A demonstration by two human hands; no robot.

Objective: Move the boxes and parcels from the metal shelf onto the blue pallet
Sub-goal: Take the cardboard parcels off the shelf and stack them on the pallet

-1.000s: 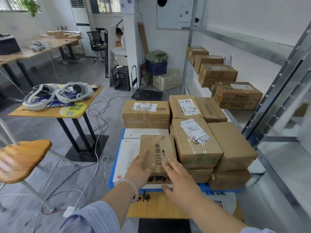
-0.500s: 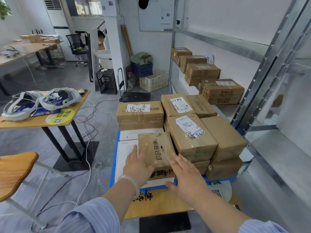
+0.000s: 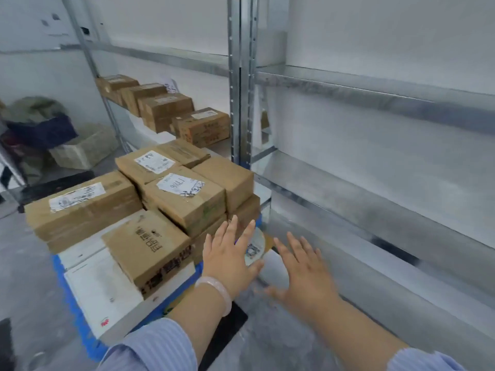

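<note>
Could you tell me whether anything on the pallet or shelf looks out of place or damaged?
Nothing stands out: the stacked boxes sit flat on the blue pallet; four shelf boxes line the metal shelf neatly.

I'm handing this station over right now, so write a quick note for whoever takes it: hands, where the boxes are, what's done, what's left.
Left hand: open, holding nothing, over the near corner of the pallet load.
Right hand: open, holding nothing, in front of the metal shelf, low level.
Blue pallet: carries stacked boxes and white flat parcels; a small printed box lies on the white ones.
Done: a good part of the load sits on the pallet.
Left: four shelf boxes in a row further along the shelf.
</note>
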